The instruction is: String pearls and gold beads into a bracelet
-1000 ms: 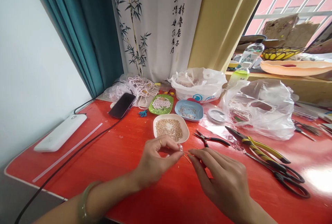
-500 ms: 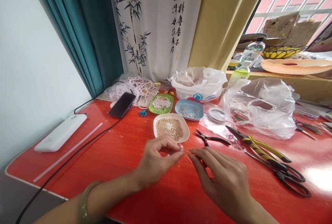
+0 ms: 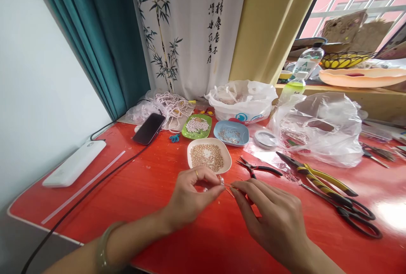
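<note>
My left hand (image 3: 190,198) pinches a small cluster of pale, shiny beads (image 3: 221,179) between thumb and forefinger. Facing it, my right hand (image 3: 269,210) grips a thin strand (image 3: 229,185) at its fingertips; whether it is thread or wire I cannot tell. The strand spans the short gap between the two hands. Just beyond the left hand is a cream dish (image 3: 229,162) of gold beads (image 3: 206,157). Behind it stand a green dish (image 3: 185,132) of pale pink beads and a blue dish (image 3: 246,138) of small metal pieces. Small black-handled pliers (image 3: 266,169) lie beyond my right hand.
Yellow-and-black pliers (image 3: 330,181) and black scissors (image 3: 355,219) lie at the right. Plastic bags (image 3: 326,134) and a roll of tape (image 3: 265,138) sit behind. At left are a phone (image 3: 149,129), a white power bank (image 3: 76,164), a black cable (image 3: 95,186) and bead strings (image 3: 174,107).
Both hands keep almost the same place and grip. The view has shifted very slightly.
</note>
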### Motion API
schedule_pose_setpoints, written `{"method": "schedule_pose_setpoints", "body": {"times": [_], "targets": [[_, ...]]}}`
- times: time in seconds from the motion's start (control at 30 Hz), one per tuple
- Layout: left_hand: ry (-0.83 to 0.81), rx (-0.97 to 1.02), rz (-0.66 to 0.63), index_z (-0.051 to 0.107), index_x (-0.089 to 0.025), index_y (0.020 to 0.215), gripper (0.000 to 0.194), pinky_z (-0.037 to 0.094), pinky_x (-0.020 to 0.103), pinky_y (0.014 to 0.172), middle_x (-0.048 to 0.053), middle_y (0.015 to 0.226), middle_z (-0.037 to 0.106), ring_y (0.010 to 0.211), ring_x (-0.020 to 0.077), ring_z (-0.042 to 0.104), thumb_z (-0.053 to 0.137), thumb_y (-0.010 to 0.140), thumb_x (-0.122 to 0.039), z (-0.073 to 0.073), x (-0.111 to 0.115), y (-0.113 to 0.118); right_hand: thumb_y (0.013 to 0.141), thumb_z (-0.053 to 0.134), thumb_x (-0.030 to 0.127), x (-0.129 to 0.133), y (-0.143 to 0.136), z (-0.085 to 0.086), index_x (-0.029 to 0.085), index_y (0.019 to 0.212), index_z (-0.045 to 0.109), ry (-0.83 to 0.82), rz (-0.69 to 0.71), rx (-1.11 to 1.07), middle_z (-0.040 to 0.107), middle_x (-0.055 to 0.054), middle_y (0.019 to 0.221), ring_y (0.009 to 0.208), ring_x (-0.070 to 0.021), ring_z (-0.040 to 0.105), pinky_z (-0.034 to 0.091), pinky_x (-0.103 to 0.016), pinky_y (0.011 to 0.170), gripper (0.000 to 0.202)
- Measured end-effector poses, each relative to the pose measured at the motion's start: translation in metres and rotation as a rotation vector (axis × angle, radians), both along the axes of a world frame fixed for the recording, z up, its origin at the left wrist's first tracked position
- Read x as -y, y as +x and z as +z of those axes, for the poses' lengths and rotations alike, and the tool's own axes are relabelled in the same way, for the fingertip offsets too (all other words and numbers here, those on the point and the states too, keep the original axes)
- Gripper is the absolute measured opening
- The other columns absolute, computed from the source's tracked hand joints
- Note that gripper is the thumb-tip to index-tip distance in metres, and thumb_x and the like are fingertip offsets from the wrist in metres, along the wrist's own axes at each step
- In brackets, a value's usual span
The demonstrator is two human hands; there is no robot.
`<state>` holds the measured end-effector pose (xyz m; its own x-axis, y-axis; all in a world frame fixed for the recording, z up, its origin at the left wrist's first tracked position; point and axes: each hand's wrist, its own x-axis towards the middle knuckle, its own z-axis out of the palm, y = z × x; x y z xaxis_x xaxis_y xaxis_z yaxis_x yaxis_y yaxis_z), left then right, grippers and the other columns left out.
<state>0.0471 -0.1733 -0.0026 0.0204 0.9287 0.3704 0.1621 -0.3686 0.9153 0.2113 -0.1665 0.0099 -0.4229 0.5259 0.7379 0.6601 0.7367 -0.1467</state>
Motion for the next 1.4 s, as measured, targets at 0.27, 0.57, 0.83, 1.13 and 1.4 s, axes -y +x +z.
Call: {"method": "schedule_pose_setpoints", "body": {"times": [0.27,0.57,0.83,1.13,1.4], "targets": [[0.007,-0.023,0.007,0.055,-0.015,0.063,0.01,0.048,0.023,0.057,0.003,0.066,0.061,0.062,0.0115,0.056,0.062,0.068,-0.019,0.0008,-0.0009,0.0007,0.08,0.048,0.019,-0.0002,-0.0018,0.0014,0.016,0.072,0.062,-0.008,-0.013,0.01,0.063,0.0,0.057,0.049,-0.0104,0.057,0.038,-0.021,0.048,0.016],[0.01,-0.019,0.009,0.056,-0.014,0.063,0.009,0.047,0.023,0.056,0.003,0.066,0.061,0.061,0.0111,0.056,0.063,0.067,-0.017,0.0006,-0.0005,0.0,0.08,0.047,0.019,-0.0013,-0.0022,0.0007,0.016,0.07,0.062,0.004,-0.02,0.015,0.062,0.0,0.056,0.048,-0.0102,0.057,0.038,-0.02,0.047,0.018],[0.005,-0.021,0.005,0.055,-0.015,0.063,0.009,0.048,0.023,0.057,0.002,0.065,0.06,0.061,0.0111,0.056,0.062,0.068,-0.019,0.0011,-0.0008,0.0004,0.081,0.046,0.02,-0.0008,-0.0014,-0.0005,0.016,0.071,0.063,-0.011,-0.022,0.019,0.061,0.0,0.053,0.045,-0.009,0.055,0.036,-0.02,0.046,0.02],[-0.002,-0.011,-0.007,0.055,-0.015,0.064,0.009,0.047,0.023,0.057,0.003,0.067,0.06,0.062,0.0108,0.055,0.062,0.068,-0.017,0.0001,-0.0004,-0.0005,0.082,0.046,0.021,-0.0007,-0.0019,-0.0002,0.016,0.072,0.063,0.001,-0.03,0.015,0.061,0.0,0.053,0.044,-0.0093,0.054,0.035,-0.02,0.044,0.02],[-0.01,-0.006,-0.008,0.055,-0.015,0.064,0.009,0.047,0.023,0.059,0.003,0.068,0.06,0.064,0.0113,0.056,0.062,0.068,-0.017,-0.0008,-0.0003,0.0001,0.082,0.046,0.021,-0.0003,-0.0012,-0.0018,0.016,0.073,0.063,-0.02,-0.024,0.028,0.061,0.0,0.054,0.044,-0.0091,0.054,0.034,-0.021,0.044,0.02]]}}
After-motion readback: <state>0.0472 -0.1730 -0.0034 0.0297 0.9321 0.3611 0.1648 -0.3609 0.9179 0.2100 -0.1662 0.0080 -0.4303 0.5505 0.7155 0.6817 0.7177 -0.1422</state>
